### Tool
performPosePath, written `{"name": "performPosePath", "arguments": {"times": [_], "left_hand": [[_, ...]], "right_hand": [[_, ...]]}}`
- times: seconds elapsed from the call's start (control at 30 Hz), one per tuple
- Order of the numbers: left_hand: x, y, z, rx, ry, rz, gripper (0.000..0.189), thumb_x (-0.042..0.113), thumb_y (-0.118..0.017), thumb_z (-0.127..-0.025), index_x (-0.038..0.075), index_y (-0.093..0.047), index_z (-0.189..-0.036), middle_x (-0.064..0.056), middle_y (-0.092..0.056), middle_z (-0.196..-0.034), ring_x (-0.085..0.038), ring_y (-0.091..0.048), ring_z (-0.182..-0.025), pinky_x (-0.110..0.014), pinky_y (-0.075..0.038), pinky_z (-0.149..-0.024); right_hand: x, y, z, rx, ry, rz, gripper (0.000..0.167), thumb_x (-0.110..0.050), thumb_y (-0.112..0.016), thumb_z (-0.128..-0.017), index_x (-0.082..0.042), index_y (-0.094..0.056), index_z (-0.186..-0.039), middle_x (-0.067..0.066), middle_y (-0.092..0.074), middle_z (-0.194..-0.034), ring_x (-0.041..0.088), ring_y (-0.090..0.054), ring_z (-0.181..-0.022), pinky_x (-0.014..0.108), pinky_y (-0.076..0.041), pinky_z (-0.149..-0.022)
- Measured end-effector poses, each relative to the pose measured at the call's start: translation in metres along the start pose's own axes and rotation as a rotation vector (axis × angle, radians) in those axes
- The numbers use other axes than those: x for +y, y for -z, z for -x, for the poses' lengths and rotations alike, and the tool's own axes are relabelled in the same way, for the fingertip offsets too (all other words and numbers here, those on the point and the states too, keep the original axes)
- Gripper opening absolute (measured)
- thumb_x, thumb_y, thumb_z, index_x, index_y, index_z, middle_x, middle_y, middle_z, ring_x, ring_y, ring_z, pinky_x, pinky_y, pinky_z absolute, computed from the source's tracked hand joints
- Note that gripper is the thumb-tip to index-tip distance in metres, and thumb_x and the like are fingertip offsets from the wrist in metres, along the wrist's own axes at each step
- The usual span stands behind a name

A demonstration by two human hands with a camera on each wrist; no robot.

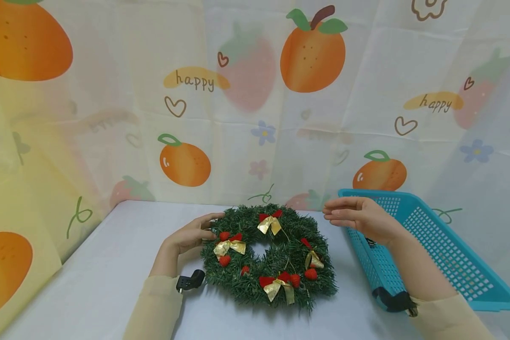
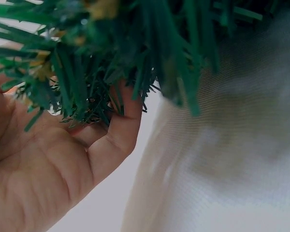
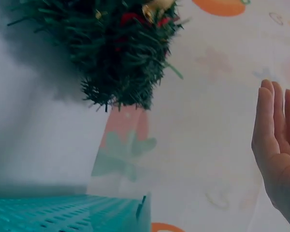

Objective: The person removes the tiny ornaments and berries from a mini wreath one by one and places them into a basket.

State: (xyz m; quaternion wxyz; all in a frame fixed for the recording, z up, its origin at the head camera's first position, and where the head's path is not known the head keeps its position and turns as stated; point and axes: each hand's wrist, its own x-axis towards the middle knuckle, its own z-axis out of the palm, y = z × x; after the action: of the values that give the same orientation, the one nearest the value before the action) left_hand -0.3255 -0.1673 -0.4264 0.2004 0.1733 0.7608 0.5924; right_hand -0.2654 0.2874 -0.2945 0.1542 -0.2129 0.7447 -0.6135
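A green Christmas wreath (image 1: 295, 255) with gold and red bows and red berries lies on the white table in the head view. At its left edge my left hand (image 1: 195, 232) holds it, thumb near the berries on top. The left wrist view shows the fingers (image 2: 128, 108) of that hand curled under the green needles, their tips hidden. My right hand (image 1: 359, 216) is raised to the right of the wreath, apart from it, fingers straight and holding nothing. In the right wrist view the right hand (image 3: 278, 145) appears at the right side, away from the wreath (image 3: 121, 63).
A blue plastic basket (image 1: 446, 236) with perforated walls stands on the right, partly behind my right forearm. Something dark shows near its left wall. A fruit-printed curtain (image 1: 246, 156) hangs behind the white table (image 1: 110, 264).
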Motion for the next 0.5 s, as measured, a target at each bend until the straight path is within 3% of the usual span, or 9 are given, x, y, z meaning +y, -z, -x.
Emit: {"name": "performPosePath", "arguments": {"times": [0.23,0.5], "left_hand": [[-0.001,0.000,-0.001,0.001,0.002,0.009,0.073,0.003,-0.058,-0.090,0.018,-0.030,-0.156,-0.020,-0.008,-0.167,-0.043,-0.021,-0.149,-0.032,-0.047,-0.083],[-0.001,-0.001,0.000,0.016,0.009,0.004,0.074,0.004,-0.059,-0.089,0.019,-0.031,-0.156,-0.020,-0.010,-0.166,-0.043,-0.024,-0.147,-0.031,-0.046,-0.079]], "right_hand": [[0.009,-0.016,0.002,-0.005,-0.051,0.043,0.042,-0.012,-0.061,-0.097,0.008,-0.054,-0.133,-0.006,-0.071,-0.118,0.013,-0.069,-0.112,0.027,-0.054,-0.094],[0.021,-0.026,0.006,-0.061,-0.105,0.081,0.047,-0.016,-0.065,-0.095,0.010,-0.054,-0.133,0.008,-0.070,-0.124,0.013,-0.069,-0.110,0.033,-0.054,-0.096]]}}
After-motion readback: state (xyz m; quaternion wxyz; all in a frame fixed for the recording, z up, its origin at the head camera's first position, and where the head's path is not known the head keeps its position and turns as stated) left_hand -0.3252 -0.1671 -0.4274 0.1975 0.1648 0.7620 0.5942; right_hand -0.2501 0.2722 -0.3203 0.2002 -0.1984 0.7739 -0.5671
